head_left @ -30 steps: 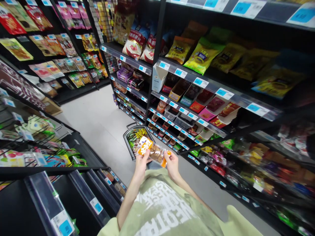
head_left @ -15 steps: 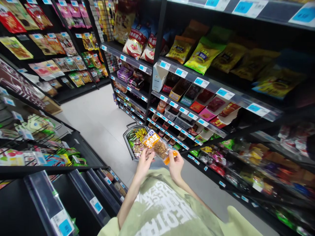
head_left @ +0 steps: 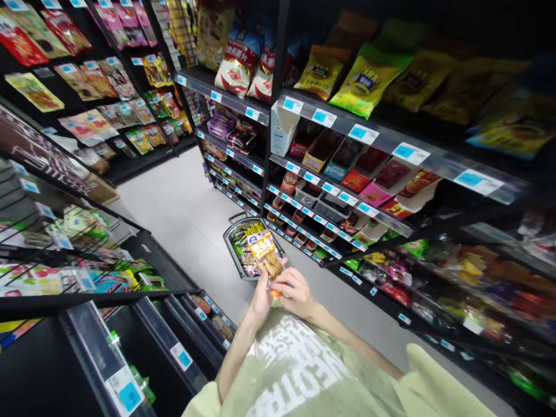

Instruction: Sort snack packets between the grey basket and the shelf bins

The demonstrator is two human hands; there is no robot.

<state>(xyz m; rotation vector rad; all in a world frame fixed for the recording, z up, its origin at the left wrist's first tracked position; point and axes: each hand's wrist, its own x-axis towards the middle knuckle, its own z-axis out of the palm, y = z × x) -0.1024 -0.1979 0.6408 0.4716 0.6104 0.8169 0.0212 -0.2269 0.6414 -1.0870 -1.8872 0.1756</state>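
Observation:
An orange and clear snack packet point(head_left: 266, 250) with brown pieces showing through its window is held in front of my body. My left hand point(head_left: 262, 294) grips its lower left edge. Across the packet's lower end lie the bent fingers of my right hand point(head_left: 295, 291), pinching it close to the left hand. Behind and below the packet, a dark shopping basket point(head_left: 229, 250) stands on the floor. It holds several small wrapped snacks in green, yellow and pink; the packet hides part of them.
Tall black shelving point(head_left: 330, 119) with bagged and boxed snacks runs along the right. Lower racks point(head_left: 143, 324) stand close on my left. A wall of hanging packets point(head_left: 91, 81) is at the far left, and grey floor point(head_left: 174, 185) lies between.
My right hand has moved left, close to my left hand. The snack packet has turned from slanting to more upright. The view has shifted slightly.

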